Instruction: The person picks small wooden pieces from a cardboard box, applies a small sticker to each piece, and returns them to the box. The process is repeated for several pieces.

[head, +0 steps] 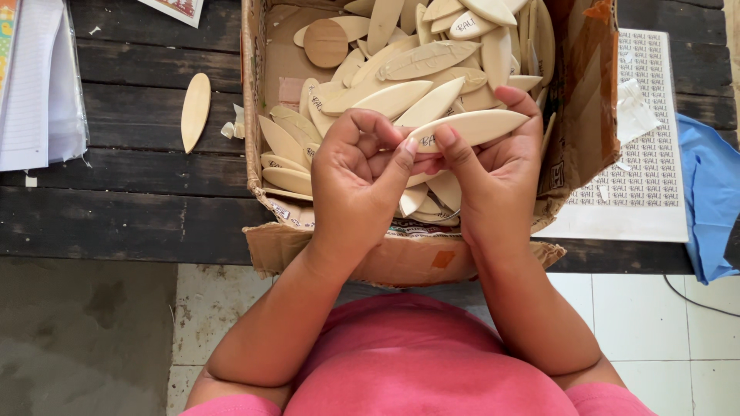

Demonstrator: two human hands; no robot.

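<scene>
- A pale wooden leaf-shaped piece (pixel 470 128) is held between both hands, above the open cardboard box (pixel 257 115).
- The right hand (pixel 497 181) is closed on the piece: its thumb is pressed on the near end, and the fingers are seen behind the far edge.
- The left hand (pixel 358 173) is curled, with its fingers bent inward; its thumb is laid against the left tip of the same piece, just beside the right thumb.
- The piece is kept almost flat, its long side going from left to right and slightly upward to the right.
- The box is filled with many similar wooden pieces (pixel 401 73), stacked loosely over each other; one round wooden disc (pixel 325 43) is seen near the upper left corner inside.
- The box is placed on a dark wooden counter (pixel 131 200), and its front flap hangs over the near edge.
- One single leaf-shaped piece (pixel 195 110) is lying on the counter, well apart from the box, on its left side.
- A stack of white papers (pixel 35 92) is found at the far left edge.
- A printed white sheet (pixel 644 181) is lying to the right of the box, and a blue cloth (pixel 713 200) is touching its right side.
- A pink shirt (pixel 416 362) is worn by the person.
</scene>
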